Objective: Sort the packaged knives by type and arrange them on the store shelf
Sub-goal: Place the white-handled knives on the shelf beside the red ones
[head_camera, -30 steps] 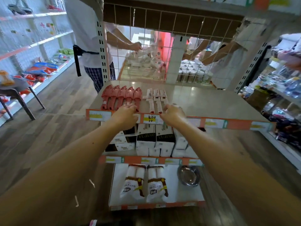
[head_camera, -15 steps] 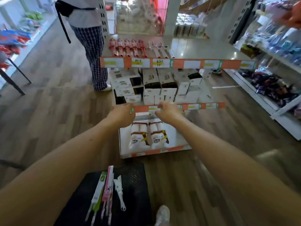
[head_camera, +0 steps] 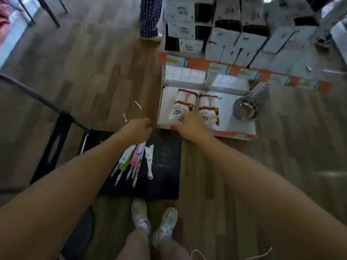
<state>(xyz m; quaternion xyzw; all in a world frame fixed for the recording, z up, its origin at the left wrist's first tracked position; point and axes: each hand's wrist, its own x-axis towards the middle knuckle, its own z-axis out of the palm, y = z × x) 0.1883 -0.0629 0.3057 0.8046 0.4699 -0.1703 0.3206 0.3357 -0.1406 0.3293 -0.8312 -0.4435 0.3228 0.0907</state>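
Note:
Several packaged knives [head_camera: 131,162] with green, pink and white cards lie fanned out on a black crate [head_camera: 165,166] on the floor by my feet. A separate white packaged knife [head_camera: 149,162] lies just to their right. My left hand [head_camera: 138,128] hovers above the crate's far edge, fingers curled, nothing visible in it. My right hand [head_camera: 191,126] reaches over the front lip of the bottom shelf [head_camera: 234,134], fingers loosely bent and empty. The top shelf with the arranged knives is out of view.
Two white packs [head_camera: 195,109] and a steel bowl [head_camera: 245,109] lie on the bottom shelf. White boxes [head_camera: 234,38] fill the shelf above. Another person's legs [head_camera: 150,17] stand at the far left of the shelf unit. A black trolley frame [head_camera: 54,147] is at my left.
My view has dropped from the top shelf to the floor. Both hands have come down from the top shelf edge to the bottom shelf and crate.

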